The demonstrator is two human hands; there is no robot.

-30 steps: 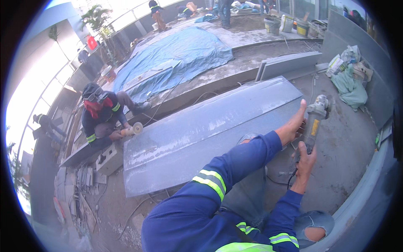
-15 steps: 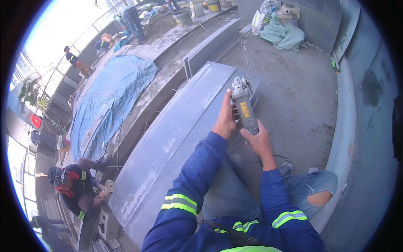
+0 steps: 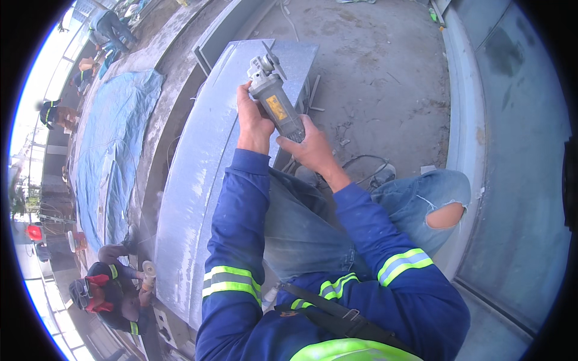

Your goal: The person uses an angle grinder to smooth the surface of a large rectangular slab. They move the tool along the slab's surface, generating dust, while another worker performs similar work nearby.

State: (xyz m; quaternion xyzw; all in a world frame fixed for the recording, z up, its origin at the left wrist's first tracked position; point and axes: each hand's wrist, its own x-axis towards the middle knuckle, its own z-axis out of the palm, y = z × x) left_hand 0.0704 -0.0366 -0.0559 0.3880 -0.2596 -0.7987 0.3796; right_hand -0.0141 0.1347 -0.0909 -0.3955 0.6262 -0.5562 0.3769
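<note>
Grey angle grinder (image 3: 274, 99) held above the long metal panel (image 3: 205, 180), at 12 o'clock from the torso. Left hand (image 3: 253, 123) wraps the head end; right hand (image 3: 310, 147) closes on the rear body. Long axis runs 5 to 11 o'clock, disc end pointing away. Disc is clear of the panel; no cutting appears under way.

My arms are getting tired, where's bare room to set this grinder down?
Free: the metal sheet left of your left hand, and the concrete floor between the sheet and the grey wall panel. Crowded: by your knees, where a cable loops, and the sheet's near end, where a co-worker is crouched.
</note>
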